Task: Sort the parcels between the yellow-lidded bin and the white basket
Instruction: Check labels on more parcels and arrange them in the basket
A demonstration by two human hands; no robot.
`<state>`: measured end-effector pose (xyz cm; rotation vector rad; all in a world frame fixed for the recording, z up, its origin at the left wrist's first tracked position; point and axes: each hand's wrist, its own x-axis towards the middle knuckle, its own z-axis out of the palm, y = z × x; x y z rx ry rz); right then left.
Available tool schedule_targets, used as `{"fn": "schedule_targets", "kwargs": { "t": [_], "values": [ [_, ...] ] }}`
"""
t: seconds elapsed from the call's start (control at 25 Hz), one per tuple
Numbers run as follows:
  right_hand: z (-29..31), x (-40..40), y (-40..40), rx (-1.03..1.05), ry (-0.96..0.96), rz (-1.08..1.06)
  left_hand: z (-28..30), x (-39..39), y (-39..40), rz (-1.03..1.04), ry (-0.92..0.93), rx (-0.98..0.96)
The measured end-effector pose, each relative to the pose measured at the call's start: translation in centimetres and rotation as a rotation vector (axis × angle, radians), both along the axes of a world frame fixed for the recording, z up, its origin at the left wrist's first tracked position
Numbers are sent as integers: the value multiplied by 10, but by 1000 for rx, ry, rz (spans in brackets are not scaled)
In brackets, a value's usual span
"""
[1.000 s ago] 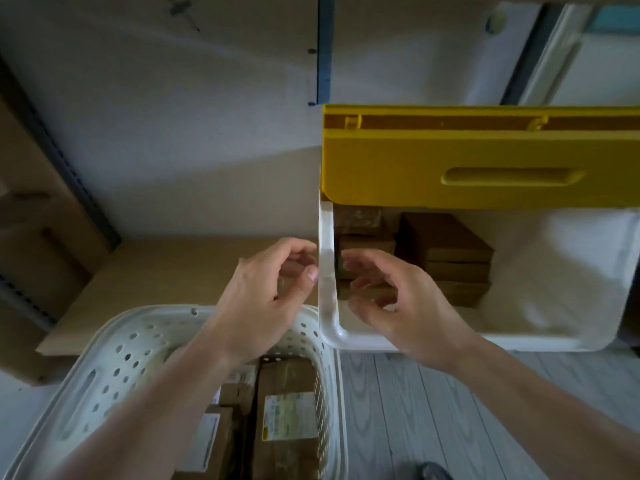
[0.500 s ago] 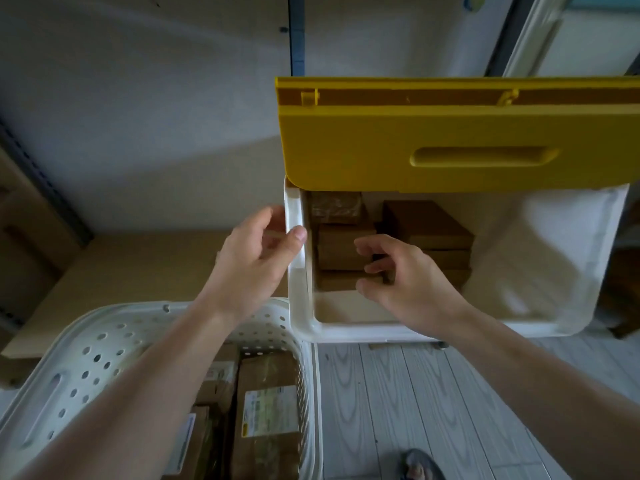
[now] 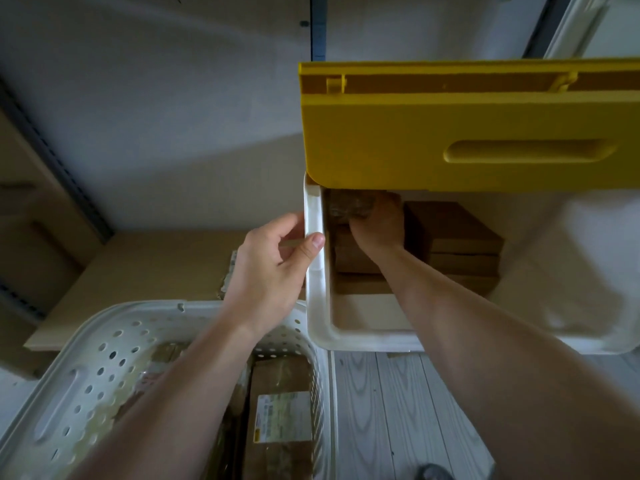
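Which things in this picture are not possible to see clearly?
Head view only:
- Right hand fingers: dark under the yellow lid; grip on the parcel unclear.
- Basket parcel label: too small to read.
- Bin right side: cut by the edge.
- White basket contents: partly behind the left forearm.

You have one bin [image 3: 315, 271] with one yellow lid [image 3: 450, 133] raised, and one white basket [image 3: 86, 375]. Two hands show: left hand [image 3: 273, 268] and right hand [image 3: 377, 226]. In the bin you can count about six brown parcels [image 3: 453, 226] in two stacks; in the basket, at least three, one labelled [image 3: 282, 417].
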<state>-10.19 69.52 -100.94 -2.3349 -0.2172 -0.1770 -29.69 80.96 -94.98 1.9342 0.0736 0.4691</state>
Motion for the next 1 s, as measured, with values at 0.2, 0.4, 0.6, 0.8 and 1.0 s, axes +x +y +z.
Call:
{"fn": "schedule_targets", "kwargs": {
  "t": [0.2,0.4,0.6,0.8,1.0],
  "values": [
    [-11,24,17,6,40,-45,-8,-4,8,-106,44,-12],
    [0,32,40,110,194,-155,-14,-2,9,-120,23,-9],
    [-2,43,33,116,121,-197,-12,-1,9,-104,15,-2],
    [-11,41,48,136,128,-238,-13,-4,2,-45,10,59],
    [-5,29,40,66,132,-289,-13,-2,3,-59,5,59]
  ]
}}
